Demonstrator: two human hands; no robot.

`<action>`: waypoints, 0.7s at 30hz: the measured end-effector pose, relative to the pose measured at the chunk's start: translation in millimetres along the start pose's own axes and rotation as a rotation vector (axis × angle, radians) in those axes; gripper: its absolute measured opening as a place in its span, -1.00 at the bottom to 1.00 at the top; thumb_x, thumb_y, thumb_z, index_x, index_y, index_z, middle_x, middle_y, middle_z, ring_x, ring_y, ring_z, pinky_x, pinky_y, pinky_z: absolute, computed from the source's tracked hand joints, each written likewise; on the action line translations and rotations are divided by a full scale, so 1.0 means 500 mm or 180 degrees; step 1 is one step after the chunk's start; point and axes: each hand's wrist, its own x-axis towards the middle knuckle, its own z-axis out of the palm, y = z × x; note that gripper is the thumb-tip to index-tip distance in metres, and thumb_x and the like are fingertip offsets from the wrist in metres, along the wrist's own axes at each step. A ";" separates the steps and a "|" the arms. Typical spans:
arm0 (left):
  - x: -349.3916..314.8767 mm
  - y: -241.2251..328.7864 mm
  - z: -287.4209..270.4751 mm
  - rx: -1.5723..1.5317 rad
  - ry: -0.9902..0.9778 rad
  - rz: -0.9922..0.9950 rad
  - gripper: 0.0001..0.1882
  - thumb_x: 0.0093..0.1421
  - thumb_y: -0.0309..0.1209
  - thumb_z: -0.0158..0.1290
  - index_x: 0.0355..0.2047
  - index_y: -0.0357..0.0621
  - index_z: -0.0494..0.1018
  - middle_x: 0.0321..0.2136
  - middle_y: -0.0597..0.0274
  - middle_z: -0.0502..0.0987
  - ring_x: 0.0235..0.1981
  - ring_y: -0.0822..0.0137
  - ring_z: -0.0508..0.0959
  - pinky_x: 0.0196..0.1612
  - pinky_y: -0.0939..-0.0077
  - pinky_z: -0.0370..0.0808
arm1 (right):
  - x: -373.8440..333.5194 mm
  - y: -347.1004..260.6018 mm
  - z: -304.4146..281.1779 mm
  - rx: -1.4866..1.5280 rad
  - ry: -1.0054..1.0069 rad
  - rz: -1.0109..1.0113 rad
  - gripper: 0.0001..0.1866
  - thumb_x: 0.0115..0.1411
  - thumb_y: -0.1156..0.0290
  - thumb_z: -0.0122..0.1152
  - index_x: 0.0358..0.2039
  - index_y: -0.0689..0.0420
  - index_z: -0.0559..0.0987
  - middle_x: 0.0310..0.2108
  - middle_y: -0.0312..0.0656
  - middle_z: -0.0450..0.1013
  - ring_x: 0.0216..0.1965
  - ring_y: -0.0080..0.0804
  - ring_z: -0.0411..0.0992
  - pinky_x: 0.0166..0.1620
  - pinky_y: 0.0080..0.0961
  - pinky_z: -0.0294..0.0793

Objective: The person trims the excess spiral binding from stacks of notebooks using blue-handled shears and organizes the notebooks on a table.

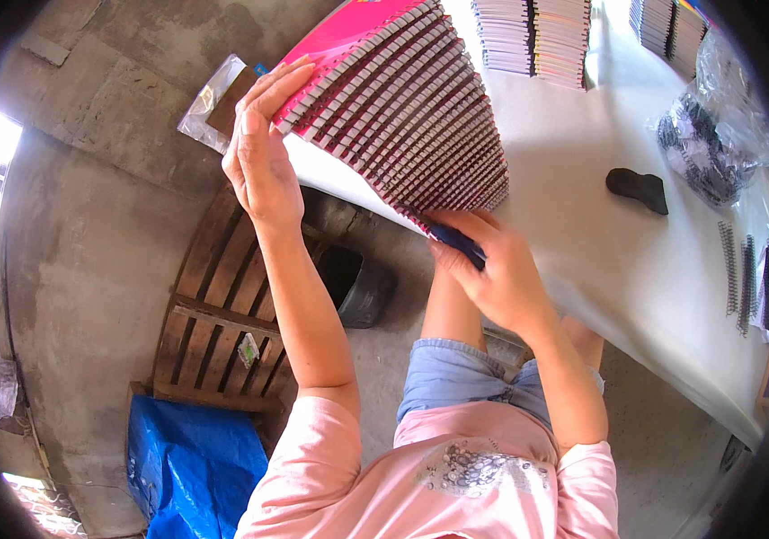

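Note:
A tall stack of spiral-bound notebooks (402,108) lies on the table with its coil-bound edges facing me. The top notebook has a bright pink cover (348,31). My left hand (263,153) lies against the left end of the stack, its fingers stretched along the upper corner. Wrapped in my right hand (506,269) are pliers (456,242) with dark blue handles. Their dark tip touches the coils at the near lower corner of the stack. My fingers partly hide the handles, and I cannot tell exactly what the jaws grip.
White sheeting covers the table (573,180). On its right lie a black object (638,189), loose black coils (746,278) and a clear plastic bag of coils (703,144). More bound stacks (528,40) stand behind. Below left are a wooden pallet (222,287), a black bin (366,292) and blue tarp (186,458).

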 end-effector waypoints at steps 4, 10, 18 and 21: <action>0.001 0.000 0.000 -0.0144 0.0000 -0.0004 -0.47 0.32 -0.23 -0.37 -0.14 -0.47 0.46 -0.09 -0.05 0.47 0.02 0.19 0.39 0.15 0.31 0.20 | -0.017 0.003 0.009 -0.2052 0.1232 -0.1622 -0.62 -0.01 0.30 0.26 -0.11 -0.02 0.52 -0.28 -0.18 0.39 -0.23 -0.25 0.37 -0.15 -0.32 0.32; -0.002 -0.001 -0.003 -0.0166 -0.0020 0.0020 -0.47 0.32 -0.22 -0.36 -0.14 -0.48 0.45 -0.09 -0.06 0.46 0.03 0.20 0.39 0.15 0.32 0.21 | -0.021 0.007 0.019 -0.2223 0.0966 -0.1351 -0.65 0.02 0.29 0.24 -0.13 -0.01 0.53 -0.30 -0.22 0.40 -0.29 -0.25 0.40 -0.19 -0.34 0.34; -0.003 -0.001 -0.002 -0.0232 -0.0039 0.0041 -0.47 0.32 -0.22 -0.36 -0.14 -0.50 0.44 -0.07 -0.08 0.45 0.03 0.17 0.39 0.15 0.30 0.20 | -0.012 0.026 0.009 0.1399 -0.0568 0.0822 -0.68 0.11 0.28 0.18 -0.12 0.09 0.50 -0.42 -0.14 0.42 -0.47 -0.19 0.41 -0.39 -0.43 0.39; 0.001 0.002 -0.002 -0.0255 -0.0072 -0.0021 -0.46 0.32 -0.22 -0.35 -0.13 -0.51 0.43 -0.07 -0.10 0.44 0.03 0.16 0.39 0.15 0.29 0.20 | -0.030 0.037 0.028 -0.1426 0.1019 -0.1147 -0.63 0.07 0.28 0.21 -0.08 0.01 0.49 -0.26 -0.16 0.37 -0.24 -0.20 0.34 -0.12 -0.31 0.29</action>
